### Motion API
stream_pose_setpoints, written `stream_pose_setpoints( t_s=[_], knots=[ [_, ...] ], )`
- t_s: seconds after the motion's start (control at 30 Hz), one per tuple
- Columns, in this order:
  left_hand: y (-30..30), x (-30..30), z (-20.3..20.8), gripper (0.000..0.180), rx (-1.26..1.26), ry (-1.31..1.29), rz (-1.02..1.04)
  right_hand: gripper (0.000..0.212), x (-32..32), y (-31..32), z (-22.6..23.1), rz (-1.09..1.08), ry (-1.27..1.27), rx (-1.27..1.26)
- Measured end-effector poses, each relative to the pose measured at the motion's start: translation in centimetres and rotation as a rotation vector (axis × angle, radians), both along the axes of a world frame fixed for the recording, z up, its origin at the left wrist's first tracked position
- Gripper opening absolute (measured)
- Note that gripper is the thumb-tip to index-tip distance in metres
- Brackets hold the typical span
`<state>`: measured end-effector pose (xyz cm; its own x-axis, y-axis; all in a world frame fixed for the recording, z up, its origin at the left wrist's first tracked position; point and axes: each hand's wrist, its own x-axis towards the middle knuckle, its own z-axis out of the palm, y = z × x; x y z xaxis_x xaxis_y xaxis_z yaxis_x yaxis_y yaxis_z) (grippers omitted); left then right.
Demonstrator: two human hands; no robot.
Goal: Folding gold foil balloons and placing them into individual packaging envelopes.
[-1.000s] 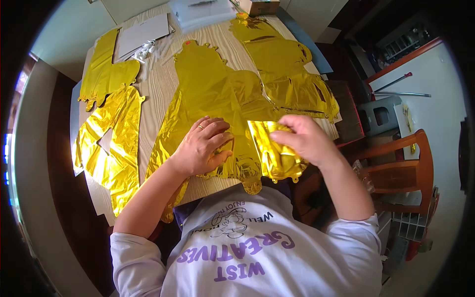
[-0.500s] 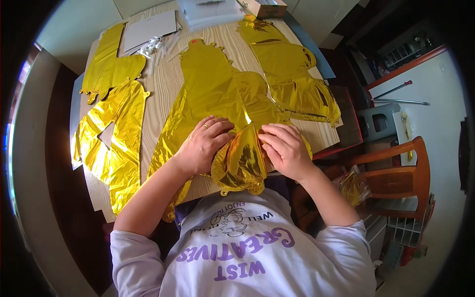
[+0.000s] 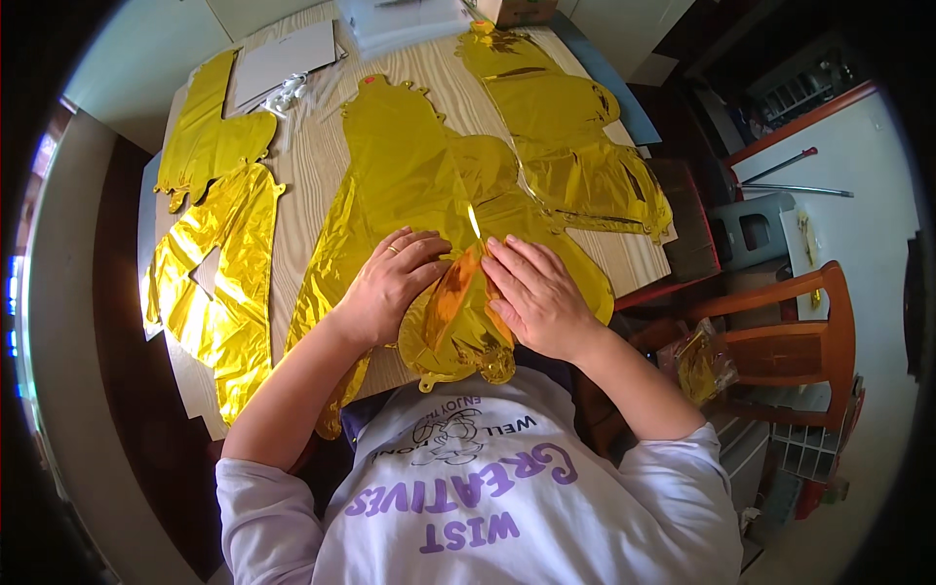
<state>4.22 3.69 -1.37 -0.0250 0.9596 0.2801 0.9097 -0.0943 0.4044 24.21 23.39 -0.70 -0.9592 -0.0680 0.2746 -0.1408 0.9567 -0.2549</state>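
Note:
A large gold foil balloon (image 3: 400, 156), deflated, lies spread over the middle of the wooden table, its near part folded up toward me. My left hand (image 3: 395, 283), with a ring on one finger, rests on the foil left of the raised fold (image 3: 453, 297). On the fold's right side, my right hand (image 3: 536, 297) presses down with fingers stretched out. Both hands are open, lying on the foil; the thumb tips are partly hidden. The balloon's scalloped near edge (image 3: 458, 370) with small tabs hangs at the table edge, close to my shirt.
Two more flat gold foil balloons lie at the left (image 3: 229, 283) and far left (image 3: 210, 127); another (image 3: 556, 117) is at the right. Grey-white sheets (image 3: 288, 63), white ribbon (image 3: 286, 93) and clear plastic bags (image 3: 400, 24) sit at the back. A wooden chair (image 3: 829, 331) stands right.
My right hand has shifted left and flattened over the fold, which now leans lower. My left hand stays on the foil, nearly unmoved.

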Motion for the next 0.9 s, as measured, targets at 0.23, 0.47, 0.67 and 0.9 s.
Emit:
stream_pose_setpoints(
  t_s=[0.23, 0.47, 0.67, 0.9],
  knots=[
    [0.4, -0.1, 3.1, 0.033, -0.03, -0.403, 0.156, 0.055, -0.2, 0.1, 0.2, 0.011, -0.041, 0.02],
    [3.8, 2.5, 3.3, 0.033, 0.118, 0.014, -0.012, 0.055, -0.2, 0.1, 0.2, -0.026, -0.075, 0.027],
    [3.8, 2.0, -0.1, 0.038, 0.164, -0.02, 0.028, 0.059, 0.8, 0.5, 0.7, 0.017, -0.089, 0.064],
    [3.8, 2.2, -0.2, 0.037, 0.152, -0.053, 0.027, 0.047, 4.9, 0.4, -1.0, 0.171, 0.069, 0.197]
  ],
)
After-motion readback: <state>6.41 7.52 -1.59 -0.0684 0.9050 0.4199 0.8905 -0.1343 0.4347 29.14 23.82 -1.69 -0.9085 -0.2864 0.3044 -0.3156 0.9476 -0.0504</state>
